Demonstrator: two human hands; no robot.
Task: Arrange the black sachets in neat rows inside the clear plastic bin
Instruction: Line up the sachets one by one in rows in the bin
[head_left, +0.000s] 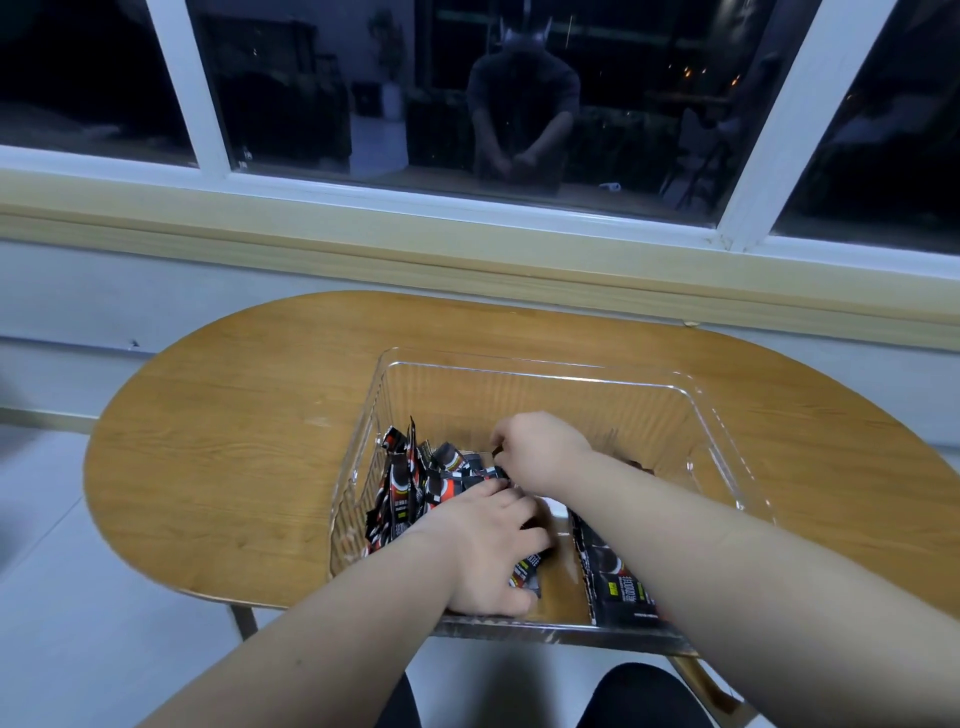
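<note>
- Clear plastic bin (535, 366) set on the near half of an oval wooden table (234, 415), close to the body for an easy reach with both arms.
- Rigid see-through walls with rounded corners and faint ribbing, wood grain visible through them.
- Black sachets (405, 483) all inside the bin; none seen out on the table.
- Upright bunch (447, 467) leaning against the left wall, edges fanned and uneven. Not a neat row yet, likely propped there to start one.
- Flat strip of sachets (618, 587) on the floor at near right, partly under the right forearm.
- Glossy foil-like packs, thin rectangles with crimped ends and red-and-white print.
- Left hand (488, 545) palm down over loose sachets near the front wall, fingers bent over them, probably holding the pile still. Cannot tell whether gripping or only pressing.
- One pack (527, 571) poking out from under that palm.
- Right hand (540, 452) further back at mid-bin, fingers curled and pinching the dark edge of a sachet at its tips, likely lifting it to stand beside the bunch.
- Hands close together, nearly touching, both down inside the bin.
- Right half and far end of the bin floor bare, so room left for rows.
- Dark window (363, 93) and pale sill (311, 234) behind, dim light, hands slightly blurred.
</note>
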